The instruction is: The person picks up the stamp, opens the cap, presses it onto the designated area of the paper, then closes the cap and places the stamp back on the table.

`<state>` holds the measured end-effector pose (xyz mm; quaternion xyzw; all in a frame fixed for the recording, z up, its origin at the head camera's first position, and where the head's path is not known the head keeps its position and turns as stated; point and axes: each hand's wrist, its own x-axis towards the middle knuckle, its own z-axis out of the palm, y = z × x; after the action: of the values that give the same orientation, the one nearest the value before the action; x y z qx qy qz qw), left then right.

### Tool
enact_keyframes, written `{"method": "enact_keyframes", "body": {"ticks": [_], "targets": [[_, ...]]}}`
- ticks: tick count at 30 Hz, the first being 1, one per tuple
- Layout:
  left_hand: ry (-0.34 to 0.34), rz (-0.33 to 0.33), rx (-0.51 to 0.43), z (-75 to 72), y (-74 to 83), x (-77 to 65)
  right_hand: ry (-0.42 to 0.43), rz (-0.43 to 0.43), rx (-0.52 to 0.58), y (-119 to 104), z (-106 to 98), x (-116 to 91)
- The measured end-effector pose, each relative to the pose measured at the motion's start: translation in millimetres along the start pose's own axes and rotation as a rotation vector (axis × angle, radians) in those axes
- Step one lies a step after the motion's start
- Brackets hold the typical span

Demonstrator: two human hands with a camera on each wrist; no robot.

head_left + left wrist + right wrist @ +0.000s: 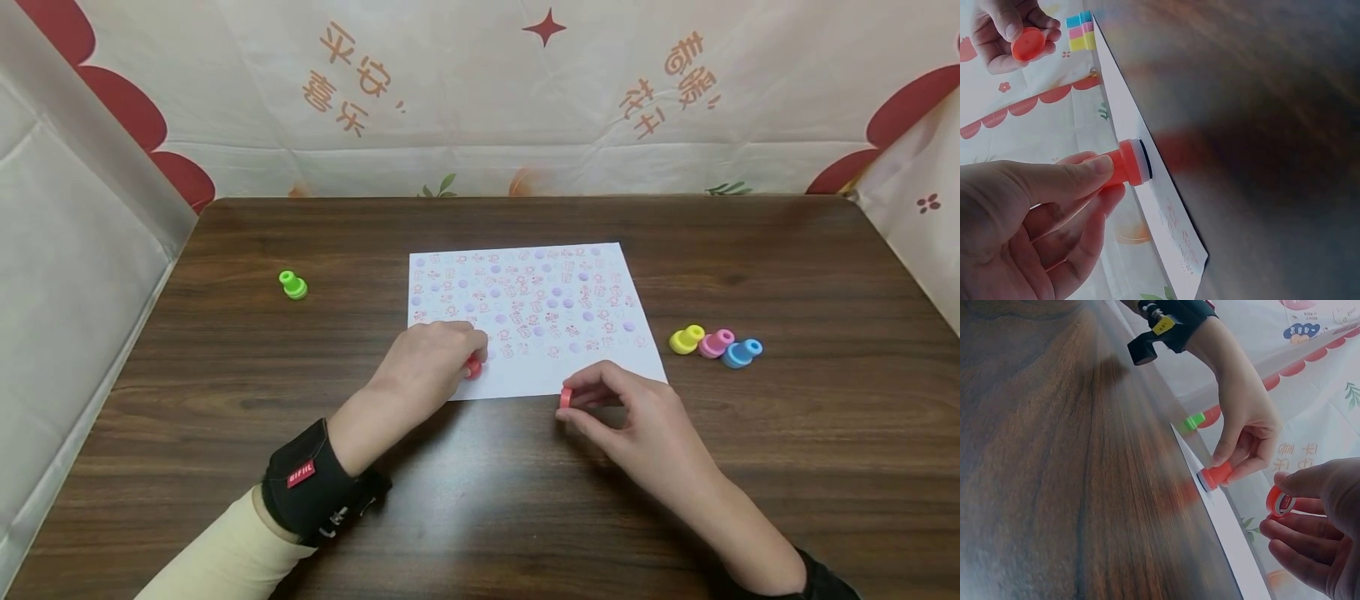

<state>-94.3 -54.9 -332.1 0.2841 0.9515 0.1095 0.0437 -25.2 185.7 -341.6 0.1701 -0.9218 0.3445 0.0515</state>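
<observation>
Nearest, over the wood-grain worktop [480, 517], a cream sleeve [228, 546] and black wristband [307, 483] lead to the left hand [431, 354]. Its fingers pinch the handle of a red stamp [473, 367], face down at the paper's near left part; whether it touches, I cannot tell. The right hand [648, 421] grips a round red cap [566, 398] between thumb and fingers by the near edge of the printed paper [517, 377]. Right of the sheet, a yellow stamp [686, 341], pink stamp [716, 343] and blue stamp [741, 354] stand in a row. Farther off, leftward, is a green stamp [293, 286], then a patterned cloth [480, 100].
</observation>
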Motion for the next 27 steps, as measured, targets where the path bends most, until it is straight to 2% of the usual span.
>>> {"method": "enact_keyframes", "body": {"ticks": [4,7,9,13,18,22,27], "targets": [[0.014,0.028,0.007,2.2,-0.6,-1.0,-0.004,0.008,-0.006,0.7,0.4,-0.2],[0.026,0.036,-0.025,2.7,-2.5,-4.4,-0.005,0.013,-0.001,1.0,0.9,0.0],[0.042,0.015,-0.084,0.6,-3.5,-7.4,-0.006,0.009,0.002,1.2,1.5,0.5],[0.124,-0.038,-0.251,-8.4,-3.6,-14.5,0.002,-0.008,0.012,1.2,2.9,1.7],[0.202,-0.032,-0.436,-15.5,-1.8,-23.7,0.026,-0.028,0.036,-1.0,4.5,2.8],[0.215,-0.046,-0.576,-16.4,0.5,-29.2,0.035,-0.046,0.058,-5.3,7.0,5.3],[0.191,-0.072,-0.721,-13.3,2.8,-33.5,0.052,-0.083,0.076,-9.6,11.2,8.0]]}}
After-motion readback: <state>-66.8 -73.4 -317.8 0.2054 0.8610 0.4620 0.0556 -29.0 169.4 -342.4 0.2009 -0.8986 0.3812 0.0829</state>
